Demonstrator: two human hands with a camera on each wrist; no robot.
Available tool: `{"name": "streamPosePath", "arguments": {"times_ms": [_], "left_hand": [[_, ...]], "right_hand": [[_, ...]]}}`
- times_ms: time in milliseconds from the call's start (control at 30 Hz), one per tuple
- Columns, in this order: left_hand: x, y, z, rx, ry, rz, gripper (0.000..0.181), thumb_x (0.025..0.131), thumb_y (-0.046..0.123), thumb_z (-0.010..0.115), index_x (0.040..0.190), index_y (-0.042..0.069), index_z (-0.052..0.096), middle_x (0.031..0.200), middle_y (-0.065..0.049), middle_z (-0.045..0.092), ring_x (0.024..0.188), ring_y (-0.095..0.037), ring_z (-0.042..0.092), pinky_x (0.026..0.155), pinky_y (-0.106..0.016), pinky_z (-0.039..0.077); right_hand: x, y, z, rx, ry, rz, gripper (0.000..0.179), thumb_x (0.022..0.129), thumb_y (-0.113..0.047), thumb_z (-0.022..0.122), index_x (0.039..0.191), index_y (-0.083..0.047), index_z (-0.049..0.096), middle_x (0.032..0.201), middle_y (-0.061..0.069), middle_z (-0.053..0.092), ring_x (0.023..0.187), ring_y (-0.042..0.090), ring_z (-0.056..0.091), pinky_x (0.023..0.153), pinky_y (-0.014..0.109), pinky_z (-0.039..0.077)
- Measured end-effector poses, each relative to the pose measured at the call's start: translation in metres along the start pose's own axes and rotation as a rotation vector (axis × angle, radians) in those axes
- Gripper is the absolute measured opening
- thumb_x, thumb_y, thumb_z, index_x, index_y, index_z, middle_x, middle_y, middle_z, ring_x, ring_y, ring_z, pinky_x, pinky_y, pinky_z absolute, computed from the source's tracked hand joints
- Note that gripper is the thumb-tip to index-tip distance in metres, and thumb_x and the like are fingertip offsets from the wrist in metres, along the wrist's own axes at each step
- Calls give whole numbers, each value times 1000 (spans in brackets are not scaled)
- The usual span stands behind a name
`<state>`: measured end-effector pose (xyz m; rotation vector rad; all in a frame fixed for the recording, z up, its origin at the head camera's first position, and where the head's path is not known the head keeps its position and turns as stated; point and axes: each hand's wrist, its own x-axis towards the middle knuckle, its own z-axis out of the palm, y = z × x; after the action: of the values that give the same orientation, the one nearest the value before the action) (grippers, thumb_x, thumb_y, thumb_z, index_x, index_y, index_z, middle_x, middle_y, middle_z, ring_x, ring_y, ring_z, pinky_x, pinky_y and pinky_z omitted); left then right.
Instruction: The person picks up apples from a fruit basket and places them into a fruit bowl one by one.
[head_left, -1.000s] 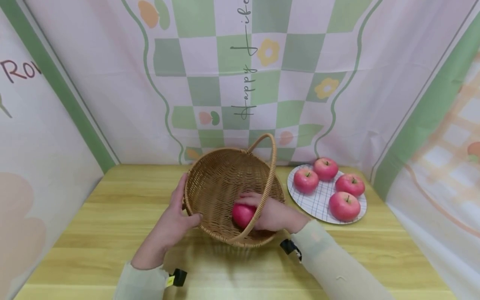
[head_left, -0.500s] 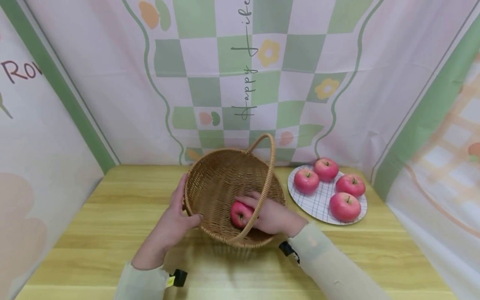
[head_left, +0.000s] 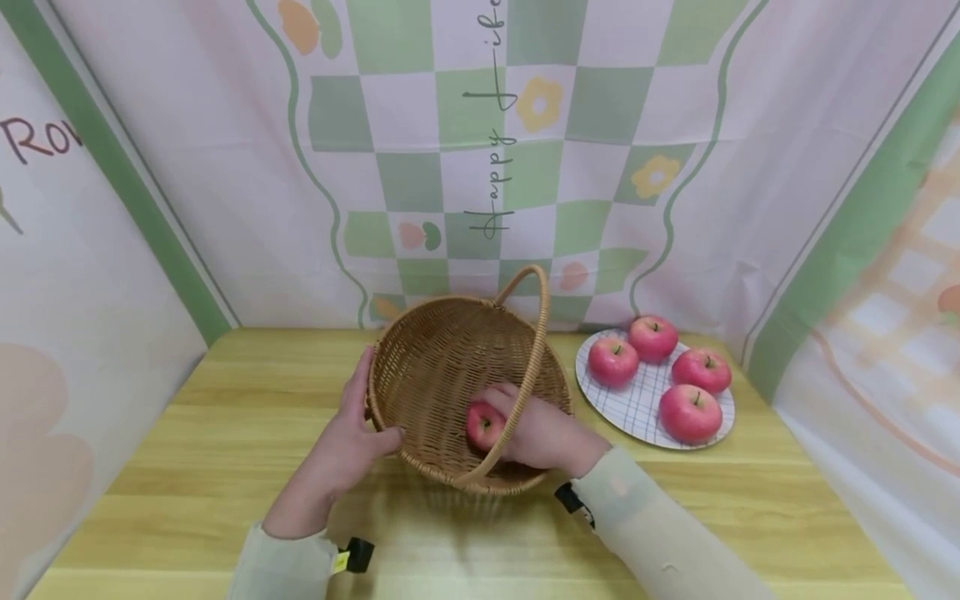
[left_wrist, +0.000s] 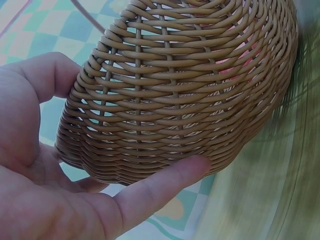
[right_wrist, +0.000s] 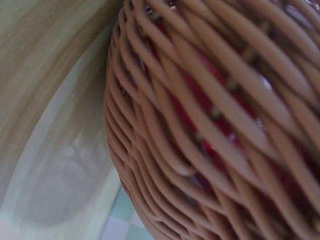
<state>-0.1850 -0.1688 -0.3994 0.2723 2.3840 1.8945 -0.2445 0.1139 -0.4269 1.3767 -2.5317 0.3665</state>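
A brown wicker basket (head_left: 427, 367) with an arched handle (head_left: 540, 321) leans on the wooden table, its mouth facing me. My left hand (head_left: 348, 437) grips its left rim, thumb over the edge; in the left wrist view one finger (left_wrist: 165, 187) lies stretched along the woven outside (left_wrist: 170, 95). Reaching inside past the handle, my right hand (head_left: 536, 433) holds a red apple (head_left: 483, 427) low in the basket, fingers curled over it. The apple's stem faces left. Through the weave (right_wrist: 200, 100) in the right wrist view, only patches of red show.
To the basket's right, a round plate (head_left: 637, 408) with a blue grid pattern bears several pink-red apples (head_left: 690, 412). A checkered green-and-white cloth (head_left: 525, 167) hangs behind the wooden table (head_left: 247, 400), and more printed cloth hangs at both sides.
Inside the basket, the apple has turned so its stem end shows, and the right hand has shifted slightly with it. The left hand and basket stay put.
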Motion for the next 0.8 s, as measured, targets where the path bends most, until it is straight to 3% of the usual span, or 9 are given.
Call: {"name": "streamPosePath", "arguments": {"times_ms": [100, 133, 333, 500, 667, 800], "left_hand": [[0, 0, 0, 0, 0, 9, 116, 82, -1, 69, 156, 51, -3, 163, -8, -4, 137, -51, 22, 86, -50, 54], [0, 0, 0, 0, 1, 12, 116, 82, -1, 70, 156, 51, -3, 163, -8, -4, 137, -51, 23, 86, -50, 53], [1, 0, 0, 6, 1, 14, 116, 81, 0, 70, 156, 51, -3, 163, -9, -3, 138, -50, 22, 90, -53, 51], [1, -1, 0, 7, 0, 9, 116, 82, 0, 70, 156, 51, -3, 164, -8, -5, 137, -51, 24, 88, -50, 53], [1, -2, -1, -17, 0, -14, 115, 82, -1, 69, 155, 52, -4, 163, -7, -9, 137, -50, 23, 82, -45, 55], [1, -3, -1, -54, 0, -31, 116, 82, -3, 67, 153, 55, -3, 163, -4, -12, 134, -51, 28, 77, -46, 57]], "right_hand": [[1, 0, 1, 88, 28, 100, 36, 86, -19, 72, 118, -8, 60, 109, 4, 57, 99, 19, 55, 82, 32, 53], [1, 1, 1, 86, 25, 100, 36, 85, -20, 72, 117, -8, 60, 109, 4, 58, 100, 19, 55, 82, 32, 53], [-4, 6, -5, 270, 59, 185, 62, 77, -25, 85, 132, -6, 62, 126, 8, 62, 117, 26, 57, 98, 41, 48], [-6, 5, -17, 459, 119, 369, 71, 74, -29, 89, 138, -14, 60, 124, 0, 64, 113, 20, 59, 97, 39, 48], [-15, 6, -33, 890, 223, 522, 71, 79, -17, 85, 143, -19, 53, 124, 8, 64, 106, 24, 62, 86, 40, 55], [-27, 8, -48, 1253, 366, 555, 68, 87, -3, 73, 148, -12, 44, 140, 16, 49, 108, 31, 62, 79, 50, 57]]}}
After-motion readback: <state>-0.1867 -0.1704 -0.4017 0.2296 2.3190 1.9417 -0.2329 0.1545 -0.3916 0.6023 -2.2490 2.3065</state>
